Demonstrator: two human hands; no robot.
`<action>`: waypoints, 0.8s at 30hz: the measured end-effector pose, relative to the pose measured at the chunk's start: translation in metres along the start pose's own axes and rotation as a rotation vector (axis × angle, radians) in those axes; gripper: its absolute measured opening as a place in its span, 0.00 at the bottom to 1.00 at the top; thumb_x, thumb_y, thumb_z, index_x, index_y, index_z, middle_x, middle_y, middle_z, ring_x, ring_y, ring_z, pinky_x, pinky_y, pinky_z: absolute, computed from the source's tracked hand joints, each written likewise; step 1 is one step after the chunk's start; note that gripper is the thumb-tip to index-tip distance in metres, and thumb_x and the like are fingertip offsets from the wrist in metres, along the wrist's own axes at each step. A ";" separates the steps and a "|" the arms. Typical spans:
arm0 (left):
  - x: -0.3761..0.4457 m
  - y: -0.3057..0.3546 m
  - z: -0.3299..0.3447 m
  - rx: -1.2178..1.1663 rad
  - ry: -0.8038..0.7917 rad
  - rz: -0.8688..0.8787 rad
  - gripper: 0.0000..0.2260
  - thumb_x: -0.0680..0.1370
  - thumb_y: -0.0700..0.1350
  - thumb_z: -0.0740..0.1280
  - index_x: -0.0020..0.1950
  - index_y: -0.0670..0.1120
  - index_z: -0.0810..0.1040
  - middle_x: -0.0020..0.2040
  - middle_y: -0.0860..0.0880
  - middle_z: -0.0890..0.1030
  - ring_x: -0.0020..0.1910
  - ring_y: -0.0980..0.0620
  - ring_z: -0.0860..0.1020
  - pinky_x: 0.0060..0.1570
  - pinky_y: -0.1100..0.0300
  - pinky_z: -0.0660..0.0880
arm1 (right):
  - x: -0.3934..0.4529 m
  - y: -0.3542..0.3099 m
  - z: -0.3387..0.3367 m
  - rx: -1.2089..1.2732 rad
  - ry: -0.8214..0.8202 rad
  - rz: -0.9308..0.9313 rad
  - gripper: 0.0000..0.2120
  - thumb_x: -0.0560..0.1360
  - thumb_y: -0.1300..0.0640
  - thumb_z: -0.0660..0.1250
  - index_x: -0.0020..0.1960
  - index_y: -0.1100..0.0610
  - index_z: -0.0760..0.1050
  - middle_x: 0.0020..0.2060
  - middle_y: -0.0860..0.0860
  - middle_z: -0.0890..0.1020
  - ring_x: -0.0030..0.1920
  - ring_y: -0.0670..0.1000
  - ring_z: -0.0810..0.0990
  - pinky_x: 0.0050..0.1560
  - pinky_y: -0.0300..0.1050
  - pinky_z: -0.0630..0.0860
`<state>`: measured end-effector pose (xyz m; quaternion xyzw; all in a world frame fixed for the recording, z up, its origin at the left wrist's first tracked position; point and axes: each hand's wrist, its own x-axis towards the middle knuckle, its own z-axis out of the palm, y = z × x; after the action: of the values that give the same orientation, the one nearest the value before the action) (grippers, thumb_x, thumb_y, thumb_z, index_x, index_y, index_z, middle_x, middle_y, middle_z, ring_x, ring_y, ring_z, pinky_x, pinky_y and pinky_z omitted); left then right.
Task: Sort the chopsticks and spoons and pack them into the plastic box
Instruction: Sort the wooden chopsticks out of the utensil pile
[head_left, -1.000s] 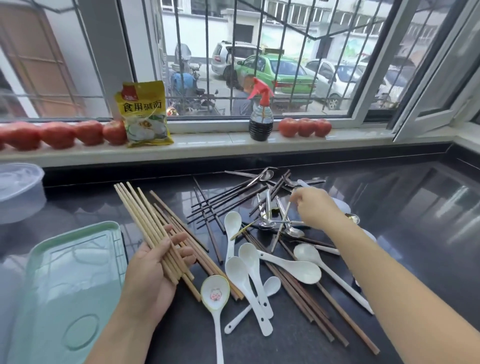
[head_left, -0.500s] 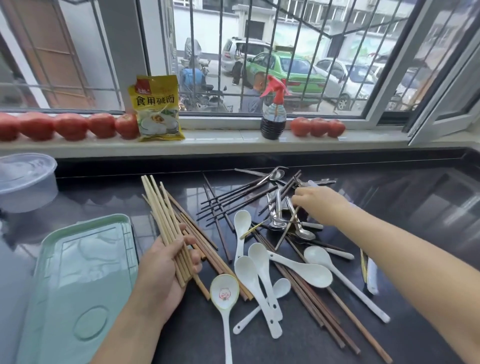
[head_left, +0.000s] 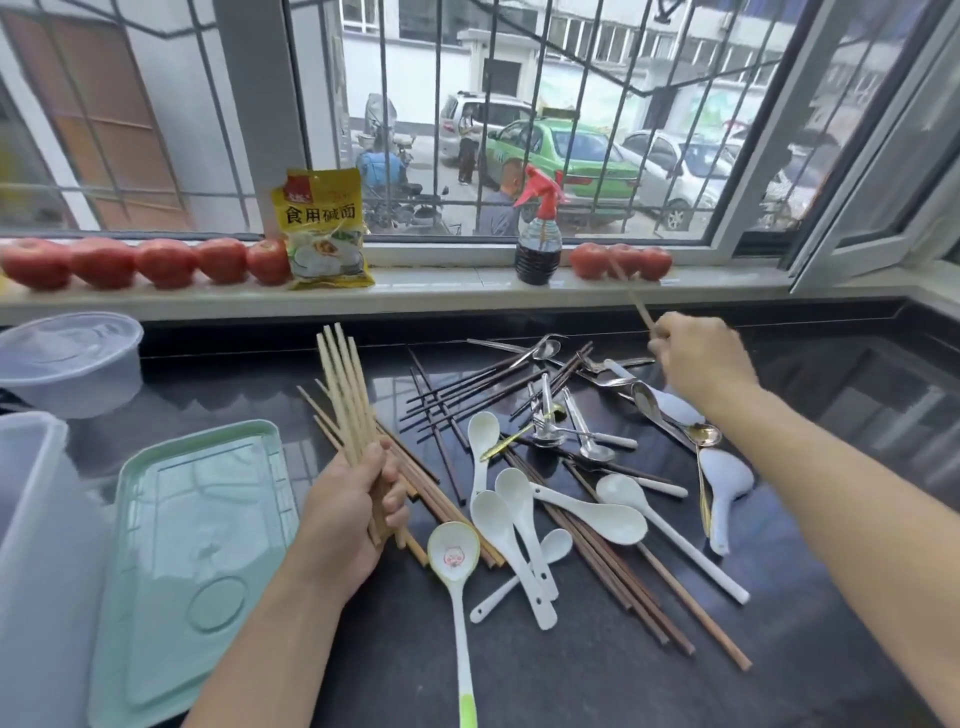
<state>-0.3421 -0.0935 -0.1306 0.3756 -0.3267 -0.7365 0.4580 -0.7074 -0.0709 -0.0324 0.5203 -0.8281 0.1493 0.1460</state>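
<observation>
Chopsticks (head_left: 347, 395), pale bundle: gripped upright in left hand (head_left: 349, 512) above dark counter (head_left: 597, 691). One pale chopstick (head_left: 635, 301): pinched in raised right hand (head_left: 698, 358). Spoons (head_left: 524, 525) and dark chopsticks (head_left: 467, 384): loose heap between the hands, lid (head_left: 171, 545) left

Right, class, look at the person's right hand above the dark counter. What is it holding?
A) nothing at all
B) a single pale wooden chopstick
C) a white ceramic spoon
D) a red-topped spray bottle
B: the right hand pinches a single pale wooden chopstick that sticks up toward the window sill, while the left hand grips a bundle of pale wooden chopsticks.
</observation>
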 end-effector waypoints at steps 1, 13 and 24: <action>-0.006 0.003 0.004 0.036 -0.008 0.019 0.07 0.87 0.44 0.58 0.60 0.43 0.71 0.37 0.47 0.76 0.28 0.52 0.74 0.23 0.63 0.70 | -0.019 -0.018 -0.004 0.182 -0.085 0.006 0.05 0.79 0.58 0.68 0.50 0.56 0.82 0.43 0.57 0.85 0.46 0.61 0.82 0.47 0.52 0.77; -0.136 0.107 0.007 0.092 0.090 0.254 0.07 0.87 0.41 0.58 0.57 0.43 0.76 0.55 0.43 0.87 0.50 0.42 0.86 0.45 0.42 0.84 | -0.178 -0.252 -0.082 1.107 -0.380 -0.292 0.06 0.80 0.58 0.67 0.44 0.54 0.79 0.33 0.51 0.85 0.29 0.46 0.82 0.30 0.40 0.74; -0.229 0.216 -0.148 0.321 0.558 0.424 0.07 0.88 0.42 0.55 0.60 0.42 0.71 0.48 0.41 0.83 0.36 0.45 0.85 0.33 0.45 0.84 | -0.214 -0.442 -0.112 1.003 -0.759 -0.554 0.13 0.81 0.59 0.66 0.41 0.63 0.82 0.29 0.55 0.84 0.29 0.56 0.83 0.32 0.45 0.81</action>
<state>-0.0545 0.0172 0.0310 0.5525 -0.3713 -0.4344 0.6068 -0.2081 -0.0341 0.0268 0.7338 -0.4891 0.2792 -0.3801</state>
